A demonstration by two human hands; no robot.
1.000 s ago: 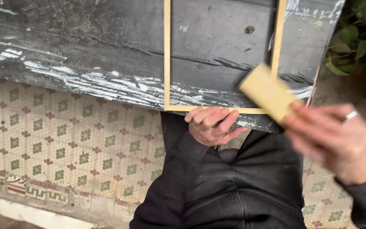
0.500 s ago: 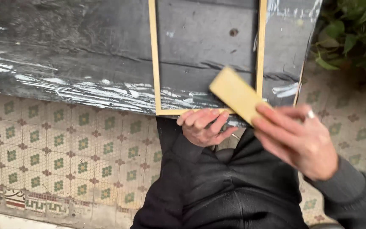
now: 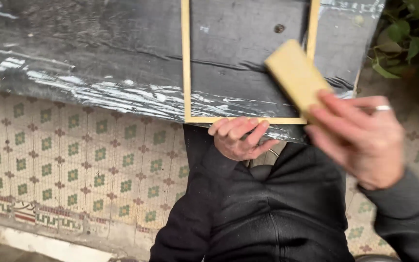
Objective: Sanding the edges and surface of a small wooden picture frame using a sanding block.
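Head view shows the right hand point(image 3: 360, 140) gripping a tan block point(image 3: 297, 77) at centre right while the left hand point(image 3: 238, 138), fingers curled, presses the wooden frame point(image 3: 186, 63) at its lower edge.

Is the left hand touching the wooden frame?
Touching. In the head view the left hand has its fingertips curled against the bottom bar of the frame at the table edge, with no gap visible between them.

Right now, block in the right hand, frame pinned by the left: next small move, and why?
Probably lower the yellow block onto the wooden frame's right rail. The right hand holds it tilted just over that rail, while the left hand grips the bottom rail at the dark tabletop edge.
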